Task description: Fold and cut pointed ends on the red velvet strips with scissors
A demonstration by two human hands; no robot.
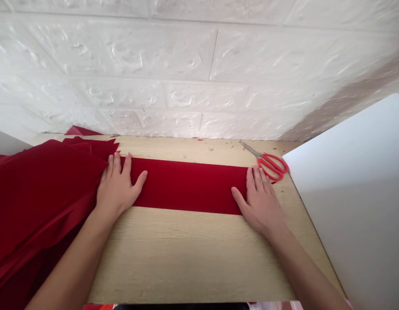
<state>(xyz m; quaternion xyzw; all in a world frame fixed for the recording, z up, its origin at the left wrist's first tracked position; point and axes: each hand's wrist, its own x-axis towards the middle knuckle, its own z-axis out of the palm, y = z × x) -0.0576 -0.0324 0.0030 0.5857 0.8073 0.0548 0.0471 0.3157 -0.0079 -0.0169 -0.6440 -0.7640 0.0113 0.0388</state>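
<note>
A long red paper strip lies flat across the wooden table. My left hand rests flat on the strip's left end, fingers stretched out and thumb apart. My right hand lies flat on the strip's right end, fingers together and pointing away, thumb spread toward the middle. Neither hand holds anything.
A pile of red sheets covers the table's left side and hangs over its edge. Red-handled scissors lie at the back right, just beyond my right hand. A white panel stands on the right. A white brick-textured wall rises behind the table.
</note>
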